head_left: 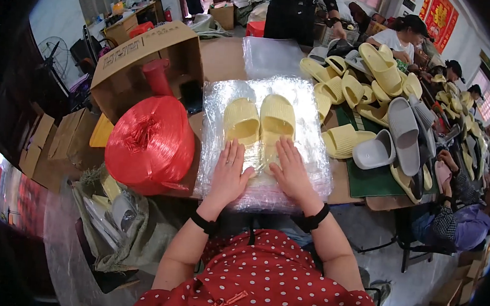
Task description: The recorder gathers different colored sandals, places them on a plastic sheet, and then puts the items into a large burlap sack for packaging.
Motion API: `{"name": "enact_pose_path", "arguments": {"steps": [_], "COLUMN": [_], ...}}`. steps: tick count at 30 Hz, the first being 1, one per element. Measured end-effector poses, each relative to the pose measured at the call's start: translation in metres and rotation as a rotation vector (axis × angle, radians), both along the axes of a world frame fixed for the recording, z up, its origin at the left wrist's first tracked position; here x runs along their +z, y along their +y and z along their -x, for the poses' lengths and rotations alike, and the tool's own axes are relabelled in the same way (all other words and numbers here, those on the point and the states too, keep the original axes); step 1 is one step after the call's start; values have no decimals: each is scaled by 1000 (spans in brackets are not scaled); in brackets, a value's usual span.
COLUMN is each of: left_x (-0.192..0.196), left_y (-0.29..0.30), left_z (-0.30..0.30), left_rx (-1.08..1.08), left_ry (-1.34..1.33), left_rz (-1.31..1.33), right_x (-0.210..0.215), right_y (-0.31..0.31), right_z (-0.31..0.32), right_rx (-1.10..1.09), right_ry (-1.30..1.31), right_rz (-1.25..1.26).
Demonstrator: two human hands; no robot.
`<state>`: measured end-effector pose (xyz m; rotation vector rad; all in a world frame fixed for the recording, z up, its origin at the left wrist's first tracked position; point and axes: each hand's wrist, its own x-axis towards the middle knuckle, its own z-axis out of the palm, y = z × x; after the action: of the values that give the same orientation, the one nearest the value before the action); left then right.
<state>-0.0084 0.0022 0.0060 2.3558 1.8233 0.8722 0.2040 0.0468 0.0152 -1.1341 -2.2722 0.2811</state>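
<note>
Polka-dot red top [259, 288] sits nearest, then your two wrists. Your left hand [228, 171] and right hand [291, 172] both lie flat, fingers spread, gripping nothing, just pressing on the stack of clear plastic bags [265, 137] at the near table edge. That pale yellow pair of slippers [260, 120] lies side by side on the stack, just past your fingertips. Looks like the bagging step; next you'd probably need to open a bag mouth. Red twine spool [151, 144] left, loose slipper pile [372, 93] far right.
</note>
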Motion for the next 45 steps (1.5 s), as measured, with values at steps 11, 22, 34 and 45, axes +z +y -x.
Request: {"name": "enact_pose_path", "arguments": {"steps": [11, 22, 34, 45], "left_x": [-12, -10, 28, 53], "left_y": [2, 17, -16, -44], "left_z": [0, 4, -18, -14], "left_rx": [44, 287, -149, -307], "left_ry": [-107, -363, -1196, -1709], "left_rz": [20, 240, 121, 235], "right_x": [-18, -26, -9, 54], "right_y": [10, 11, 0, -31], "right_z": [-15, -13, -27, -27], "right_rx": [-357, -350, -233, 162], "right_ry": [12, 18, 198, 1121], "right_rz": [-78, -106, -18, 655]}}
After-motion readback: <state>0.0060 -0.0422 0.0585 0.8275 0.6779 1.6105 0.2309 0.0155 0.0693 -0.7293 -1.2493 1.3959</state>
